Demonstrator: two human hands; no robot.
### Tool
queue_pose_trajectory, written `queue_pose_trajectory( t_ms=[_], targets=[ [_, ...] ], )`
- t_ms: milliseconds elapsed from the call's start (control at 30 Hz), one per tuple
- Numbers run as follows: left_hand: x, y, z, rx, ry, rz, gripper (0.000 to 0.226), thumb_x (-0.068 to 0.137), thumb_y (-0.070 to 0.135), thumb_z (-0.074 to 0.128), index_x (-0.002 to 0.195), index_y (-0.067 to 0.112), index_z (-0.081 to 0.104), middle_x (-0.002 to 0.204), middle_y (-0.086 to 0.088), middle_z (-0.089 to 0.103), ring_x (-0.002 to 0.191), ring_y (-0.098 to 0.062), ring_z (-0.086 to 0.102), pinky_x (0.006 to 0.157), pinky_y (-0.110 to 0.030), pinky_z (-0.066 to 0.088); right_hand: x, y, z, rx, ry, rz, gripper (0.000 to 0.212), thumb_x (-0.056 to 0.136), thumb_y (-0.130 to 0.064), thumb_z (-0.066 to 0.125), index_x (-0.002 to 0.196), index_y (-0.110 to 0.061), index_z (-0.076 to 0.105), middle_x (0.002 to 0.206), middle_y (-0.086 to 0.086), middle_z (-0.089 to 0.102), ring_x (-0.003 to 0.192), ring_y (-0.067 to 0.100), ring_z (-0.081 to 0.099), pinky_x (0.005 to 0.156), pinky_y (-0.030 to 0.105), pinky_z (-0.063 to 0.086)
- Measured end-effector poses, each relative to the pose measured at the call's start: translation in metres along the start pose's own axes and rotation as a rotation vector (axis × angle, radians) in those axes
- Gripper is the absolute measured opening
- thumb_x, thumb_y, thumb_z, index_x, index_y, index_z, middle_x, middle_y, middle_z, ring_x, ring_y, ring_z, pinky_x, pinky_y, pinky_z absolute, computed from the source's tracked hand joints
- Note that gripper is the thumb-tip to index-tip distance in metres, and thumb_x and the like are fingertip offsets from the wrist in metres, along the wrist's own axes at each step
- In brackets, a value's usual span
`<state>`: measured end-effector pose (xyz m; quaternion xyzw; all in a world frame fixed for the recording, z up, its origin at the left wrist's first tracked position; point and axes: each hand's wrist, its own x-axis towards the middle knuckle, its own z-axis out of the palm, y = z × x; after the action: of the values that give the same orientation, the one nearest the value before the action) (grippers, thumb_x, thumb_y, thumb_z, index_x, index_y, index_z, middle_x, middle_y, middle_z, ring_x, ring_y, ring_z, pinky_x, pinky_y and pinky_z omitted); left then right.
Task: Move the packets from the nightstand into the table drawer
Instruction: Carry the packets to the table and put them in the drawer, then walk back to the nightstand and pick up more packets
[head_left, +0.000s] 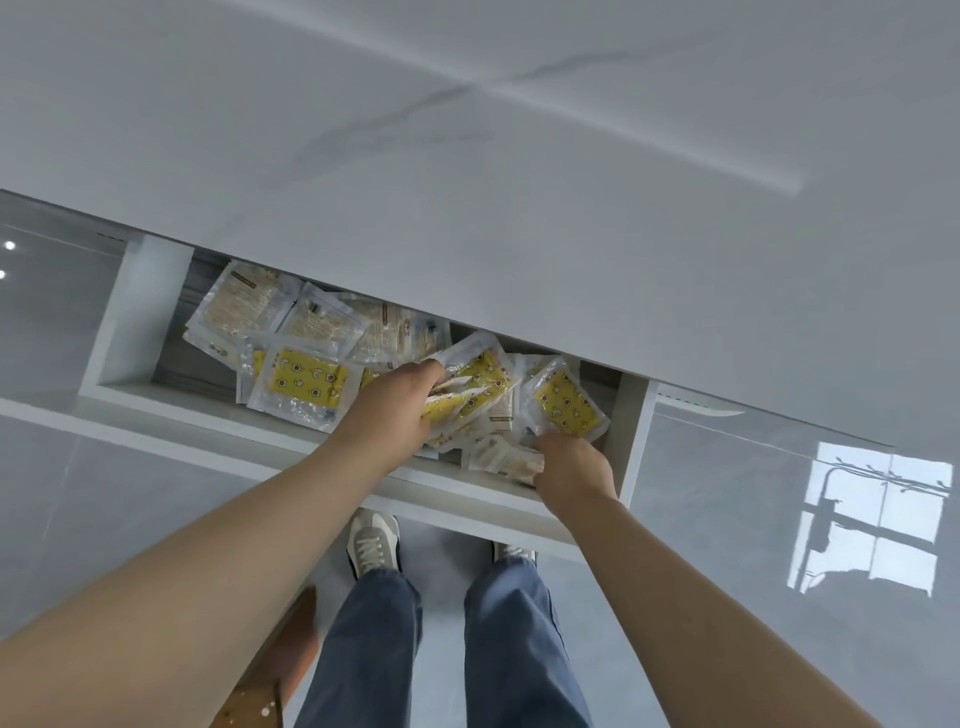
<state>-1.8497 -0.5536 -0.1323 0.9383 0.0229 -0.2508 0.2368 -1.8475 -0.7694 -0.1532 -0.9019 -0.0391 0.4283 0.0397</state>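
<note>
The white table drawer (470, 501) stands pulled out under the grey marble tabletop (519, 182). Several clear packets with yellow patterned inserts and pale printed ones lie heaped inside; one yellow packet (304, 387) lies flat at the left of the heap. My left hand (392, 408) is inside the drawer and grips a bundle of yellow packets (475, 384). My right hand (571, 467) is at the drawer's right end, fingers curled on a yellow packet (566, 402) that stands tilted there. The nightstand is out of view.
My legs in blue jeans and pale sneakers (374, 540) stand on a glossy grey tile floor (753, 519) right below the drawer front. A brown wooden object (280, 660) sits by my left leg. The tabletop overhangs the back half of the drawer.
</note>
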Motion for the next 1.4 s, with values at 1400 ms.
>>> queue_pose_trajectory(
  t_ms=[1400],
  targets=[
    [-0.214,0.201,-0.336,-0.107,0.276,0.256,0.042,0.088,0.028,0.062,0.128,0.025,0.048,0.128,0.012,0.052,0.115,-0.007,0.05,0.093,-0.019,0.039,-0.363,-0.044,-0.311,0.261,0.6,-0.156,0.044,0.089,-0.03,0.062,0.131,-0.028,0.051,0.124,-0.011,0.057,0.113,0.007,0.053,0.09,0.02,0.042]
  ],
)
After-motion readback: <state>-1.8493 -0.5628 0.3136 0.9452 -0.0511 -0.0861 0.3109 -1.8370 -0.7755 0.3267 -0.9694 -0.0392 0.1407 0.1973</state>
